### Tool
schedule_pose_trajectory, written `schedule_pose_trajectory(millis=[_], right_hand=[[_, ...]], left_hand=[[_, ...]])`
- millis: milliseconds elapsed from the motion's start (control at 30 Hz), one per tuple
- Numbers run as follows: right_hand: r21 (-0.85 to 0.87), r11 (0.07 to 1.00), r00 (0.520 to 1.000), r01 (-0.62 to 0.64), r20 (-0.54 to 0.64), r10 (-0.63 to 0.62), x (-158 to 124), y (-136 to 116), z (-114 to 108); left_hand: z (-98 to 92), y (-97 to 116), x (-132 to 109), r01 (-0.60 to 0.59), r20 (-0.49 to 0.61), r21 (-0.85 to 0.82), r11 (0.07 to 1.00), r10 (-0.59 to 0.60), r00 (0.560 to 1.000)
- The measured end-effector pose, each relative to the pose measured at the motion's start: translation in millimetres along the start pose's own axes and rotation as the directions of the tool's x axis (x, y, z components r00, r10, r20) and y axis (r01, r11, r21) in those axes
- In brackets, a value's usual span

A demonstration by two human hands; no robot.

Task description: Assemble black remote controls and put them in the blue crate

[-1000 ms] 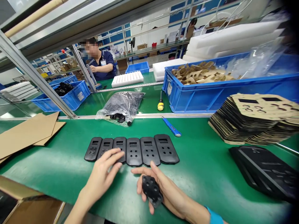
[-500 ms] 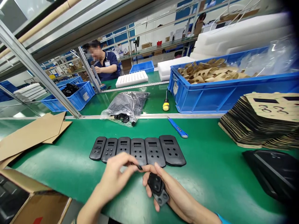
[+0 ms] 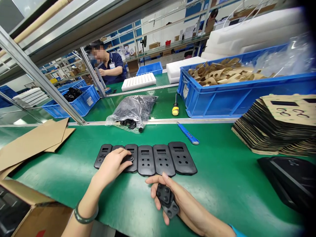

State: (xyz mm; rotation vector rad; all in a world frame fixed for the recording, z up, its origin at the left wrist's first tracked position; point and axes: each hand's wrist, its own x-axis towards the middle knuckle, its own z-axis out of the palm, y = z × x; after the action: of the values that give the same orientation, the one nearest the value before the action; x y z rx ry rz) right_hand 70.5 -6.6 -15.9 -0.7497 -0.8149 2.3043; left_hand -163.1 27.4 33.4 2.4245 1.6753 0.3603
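Note:
Several black remote-control shells [image 3: 163, 160] lie side by side in a row on the green bench mat [image 3: 217, 177]. My left hand [image 3: 112, 166] rests on the second and third shells from the left, fingertips pressing a small black piece onto one. My right hand [image 3: 179, 200] is palm up near the front edge, just below the row, and holds a black rubber keypad [image 3: 167, 199] with round button bumps.
A clear bag of black parts [image 3: 132, 112], a yellow-handled screwdriver [image 3: 175, 108] and a blue utility knife [image 3: 188, 133] lie behind the row. Right: a blue bin [image 3: 237, 98], stacked die-cut sheets [image 3: 278, 125], black panel [image 3: 288, 181]. Left: cardboard sheets [image 3: 32, 141] and an open box [image 3: 37, 217]. A co-worker [image 3: 108, 65] sits opposite.
My left hand went from the row to my right hand, pinched a small black piece there, then returned to the shells at the left. The right hand stayed put.

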Motion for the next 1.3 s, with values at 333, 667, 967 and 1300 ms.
schedule_pose_trajectory(millis=[333, 667, 967, 1300], right_hand=[[0.001, 1.0, 1.0, -0.009, 0.001, 0.009, -1.2, -1.3, 0.4], [0.029, 1.0, 0.998, -0.008, 0.058, 0.006, -0.7, -1.5, -1.8], [0.002, 0.999, 0.998, 0.051, 0.044, -0.051, 0.9, 0.4, 0.0], [-0.002, 1.0, 0.999, -0.031, 0.024, 0.031, -1.0, -3.3, 1.2]], left_hand=[[12.0, -14.6, -6.6, -0.058, 0.012, -0.048, 0.997, 0.059, 0.998], [9.3, 35.3, -18.2, -0.022, -0.127, -0.329, 0.944, -0.021, 0.992], [21.7, 86.4, -19.2, -0.096, 0.005, -0.46, 0.883, 0.11, 0.994], [29.7, 37.0, 20.2, 0.073, -0.091, -0.25, 0.966, -0.098, 0.991]])
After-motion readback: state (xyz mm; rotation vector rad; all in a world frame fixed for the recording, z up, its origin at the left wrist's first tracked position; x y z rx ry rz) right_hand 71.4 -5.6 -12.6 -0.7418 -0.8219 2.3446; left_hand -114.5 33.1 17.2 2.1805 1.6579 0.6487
